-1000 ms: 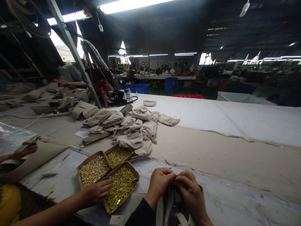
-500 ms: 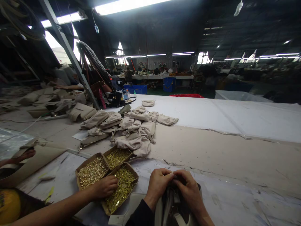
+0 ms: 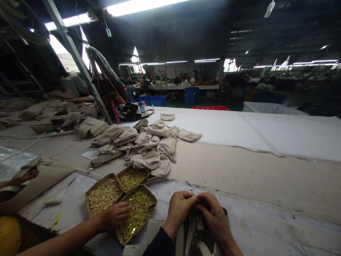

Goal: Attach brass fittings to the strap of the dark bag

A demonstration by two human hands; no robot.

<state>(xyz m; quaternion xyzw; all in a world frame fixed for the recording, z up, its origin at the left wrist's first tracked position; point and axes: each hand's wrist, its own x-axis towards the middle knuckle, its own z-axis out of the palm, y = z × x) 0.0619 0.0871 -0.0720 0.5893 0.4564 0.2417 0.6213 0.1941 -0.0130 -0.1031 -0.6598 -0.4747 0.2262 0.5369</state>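
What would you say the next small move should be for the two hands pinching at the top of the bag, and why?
Probably keep the pinch and press the small part home. The left hand and right hand meet fingertip to fingertip at the bag opening; what they hold is hidden. A co-worker's hand is already in the nearest box of brass pieces.

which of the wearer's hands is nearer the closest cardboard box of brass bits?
Left. The left hand is just right of the cardboard box, with a small gap between them. The right hand is further right, beyond the left hand; both are on the bag.
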